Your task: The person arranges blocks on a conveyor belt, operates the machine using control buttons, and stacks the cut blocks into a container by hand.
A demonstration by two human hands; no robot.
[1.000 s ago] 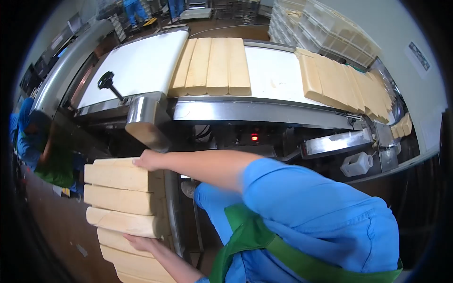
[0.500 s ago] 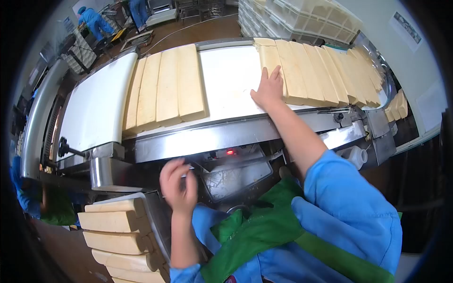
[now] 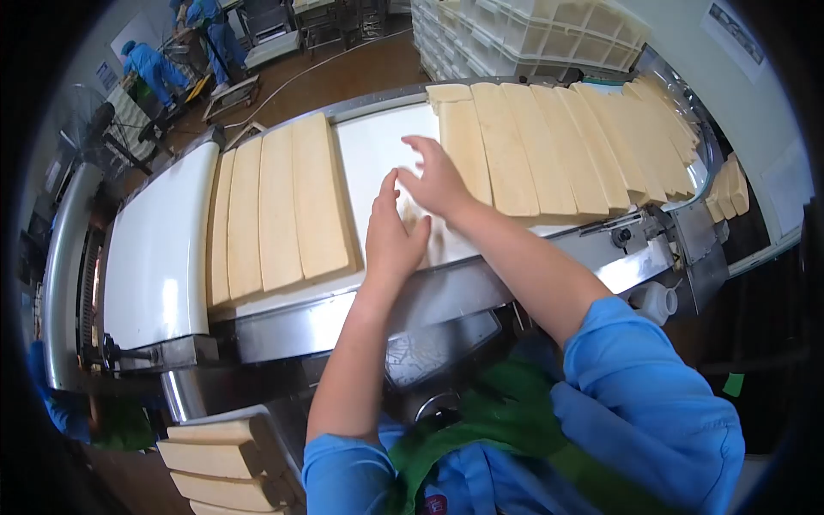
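My left hand is over the white conveyor belt, its fingers stretched out and its thumb apart. Close beside it and slightly higher is my right hand, with bent, spread fingers. Neither hand holds anything. To the left on the belt lies a row of long, pale-yellow blocks, side by side. On the right is a longer row of similar blocks, the nearest one just beyond my right hand. What the blocks are made of I cannot tell.
A grey tray at lower left holds several more blocks. Along the belt's near side runs a metal frame with a black knob. Stacked white crates stand behind. Two people in blue are in the background.
My left hand has risen from beside the tray to above the belt. My right hand has left the end block of the right row and moved left. The camera view has shifted.
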